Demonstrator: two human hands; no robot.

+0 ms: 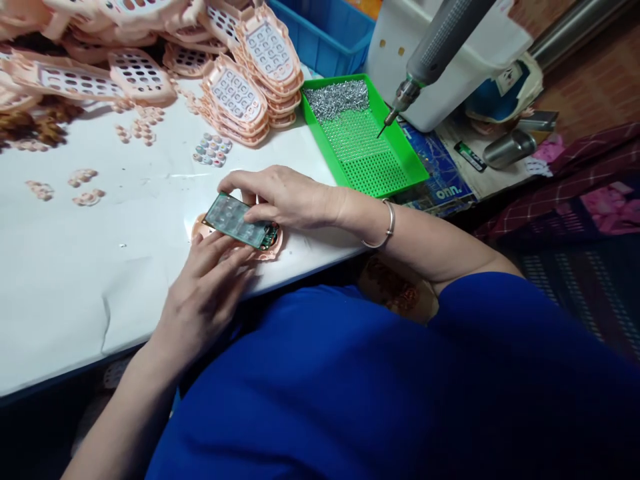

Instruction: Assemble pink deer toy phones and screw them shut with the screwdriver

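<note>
A green circuit board (235, 219) is tilted over a peach plastic shell (274, 252) near the table's front edge. My right hand (280, 197) pinches the board from its far side, thumb on its face and fingers at the far edge. Bent over the shell from the near side, my left hand (205, 283) holds it, fingertips against the board's near edge; its thumb is hidden. Small dark parts show at the board's right end. Just beyond the hands lies a cluster of small round printed buttons (213, 149).
Stacked peach keypad shells (235, 100) stand behind the hands, with more piled at the far left. A green tray (350, 175) holds many small screws (340, 99). An electric screwdriver (425, 57) hangs above it. Peach button strips (87, 197) lie at left; a blue bin (320, 37) stands behind.
</note>
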